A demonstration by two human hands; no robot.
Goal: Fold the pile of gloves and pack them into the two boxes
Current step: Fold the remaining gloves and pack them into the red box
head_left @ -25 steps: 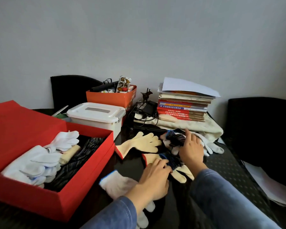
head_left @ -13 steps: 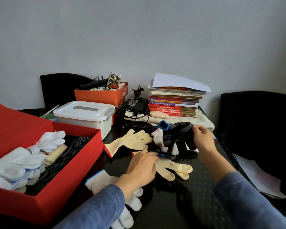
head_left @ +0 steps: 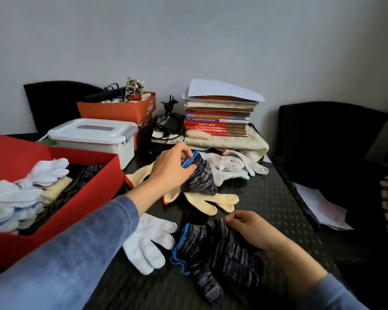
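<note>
My left hand [head_left: 173, 167] grips the blue cuff of a dark striped glove [head_left: 199, 177] and holds it up over a cream glove [head_left: 211, 201]. Near the table's front lies a second dark striped glove [head_left: 213, 249], on which my right hand [head_left: 249, 229] rests, fingertips pinching its upper edge. A white glove [head_left: 147, 241] lies just left of it. More pale gloves [head_left: 231, 166] are heaped at the back. The red box [head_left: 81, 204] on the left holds white, cream and dark gloves.
A white lidded plastic bin [head_left: 94, 137] and an orange box [head_left: 119, 111] of oddments stand behind the red box. Stacked books [head_left: 220, 117] sit on a beige cloth at the back. A black chair [head_left: 329, 139] stands to the right, papers [head_left: 320, 209] beside it.
My right hand brought one dark glove from the back down to the near table. My left hand left the cream glove and took the other dark glove by its cuff.
</note>
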